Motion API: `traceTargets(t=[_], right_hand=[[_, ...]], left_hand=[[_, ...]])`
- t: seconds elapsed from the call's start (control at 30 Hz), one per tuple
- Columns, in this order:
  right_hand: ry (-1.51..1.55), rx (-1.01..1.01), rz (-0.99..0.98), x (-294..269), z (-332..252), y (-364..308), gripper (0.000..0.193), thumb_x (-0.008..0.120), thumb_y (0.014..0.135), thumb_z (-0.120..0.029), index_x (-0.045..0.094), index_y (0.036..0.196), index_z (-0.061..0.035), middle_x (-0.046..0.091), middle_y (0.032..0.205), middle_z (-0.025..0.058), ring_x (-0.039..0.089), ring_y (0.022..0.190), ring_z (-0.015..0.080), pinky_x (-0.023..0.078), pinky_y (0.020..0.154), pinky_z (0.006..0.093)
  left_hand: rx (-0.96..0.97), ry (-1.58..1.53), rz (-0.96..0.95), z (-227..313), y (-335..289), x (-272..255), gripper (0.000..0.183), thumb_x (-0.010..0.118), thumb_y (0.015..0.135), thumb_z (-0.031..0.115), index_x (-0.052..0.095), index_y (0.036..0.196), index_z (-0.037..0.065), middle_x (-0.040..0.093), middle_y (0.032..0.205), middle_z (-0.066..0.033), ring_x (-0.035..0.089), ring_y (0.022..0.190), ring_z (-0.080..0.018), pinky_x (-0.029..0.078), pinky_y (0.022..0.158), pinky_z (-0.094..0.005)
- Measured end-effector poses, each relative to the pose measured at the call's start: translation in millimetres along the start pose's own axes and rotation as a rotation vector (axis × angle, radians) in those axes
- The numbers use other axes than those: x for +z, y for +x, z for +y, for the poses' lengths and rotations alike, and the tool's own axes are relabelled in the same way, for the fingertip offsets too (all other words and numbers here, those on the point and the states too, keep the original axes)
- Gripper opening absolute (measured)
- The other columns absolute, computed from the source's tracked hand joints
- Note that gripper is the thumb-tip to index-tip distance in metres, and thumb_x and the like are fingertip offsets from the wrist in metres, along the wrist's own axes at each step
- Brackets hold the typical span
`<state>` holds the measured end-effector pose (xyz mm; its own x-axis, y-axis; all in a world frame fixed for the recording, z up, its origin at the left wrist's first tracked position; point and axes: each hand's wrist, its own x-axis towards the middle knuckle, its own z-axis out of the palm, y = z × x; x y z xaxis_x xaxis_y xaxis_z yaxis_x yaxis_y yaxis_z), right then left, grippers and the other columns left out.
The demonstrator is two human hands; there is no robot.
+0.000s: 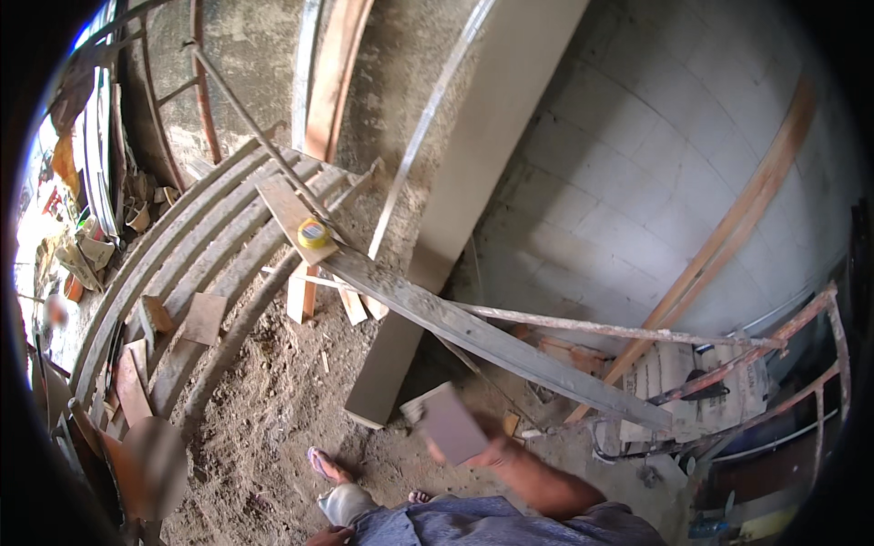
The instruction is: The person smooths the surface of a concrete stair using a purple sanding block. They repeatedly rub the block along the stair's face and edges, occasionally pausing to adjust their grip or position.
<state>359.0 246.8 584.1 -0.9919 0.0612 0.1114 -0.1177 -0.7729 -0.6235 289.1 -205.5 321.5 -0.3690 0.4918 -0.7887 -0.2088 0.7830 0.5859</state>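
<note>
My right hand [489, 449] grips a flat, rectangular brown wooden block [450, 424] with a paler edge, held up in front of my body. Its fingers are wrapped round the lower side and partly hidden behind the block. At the lower edge, beside my blue clothing, only a bit of my left hand [330, 537] shows; its fingers are too hidden to read. Ahead, a yellow tape measure [313, 234] lies on a short board [293, 217], which rests at the end of a long grey timber beam [492, 338].
Curved grey slats [223, 264] stand at left, with wood offcuts [205, 318] on them. A tall board [492, 136] leans against the wall. Rusty metal frames [801, 337] and paper sacks [696, 382] are at right. Loose dirt [264, 400] covers the ground by my feet.
</note>
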Motion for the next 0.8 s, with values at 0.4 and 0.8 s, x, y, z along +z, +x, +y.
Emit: traceTargets(t=[0.4,0.8], right_hand=[[-0.676,-0.033,0.599,-46.6,-273.4,-20.6,0.066,0.071,0.098,-0.035,0.048,0.145,0.0042,0.064,0.128,0.0136,0.065,0.108,0.0220,0.056,0.093,0.0378],[-1.954,0.246,0.012,-349.5,-229.7,142.7,0.052,0.077,0.087,-0.014,0.056,0.133,-0.0035,0.062,0.107,0.0170,0.068,0.090,0.0355,0.057,0.074,0.0419]], left_hand=[[0.015,0.488,-0.062,237.2,69.2,59.7,0.053,0.055,0.099,0.048,0.070,0.122,0.003,0.071,0.112,-0.0280,0.068,0.112,-0.0414,0.051,0.096,-0.0519],[0.052,0.154,0.192,236.5,168.8,171.4,0.059,0.062,0.097,0.041,0.056,0.137,-0.002,0.064,0.127,-0.0318,0.062,0.116,-0.0480,0.051,0.096,-0.0527]])
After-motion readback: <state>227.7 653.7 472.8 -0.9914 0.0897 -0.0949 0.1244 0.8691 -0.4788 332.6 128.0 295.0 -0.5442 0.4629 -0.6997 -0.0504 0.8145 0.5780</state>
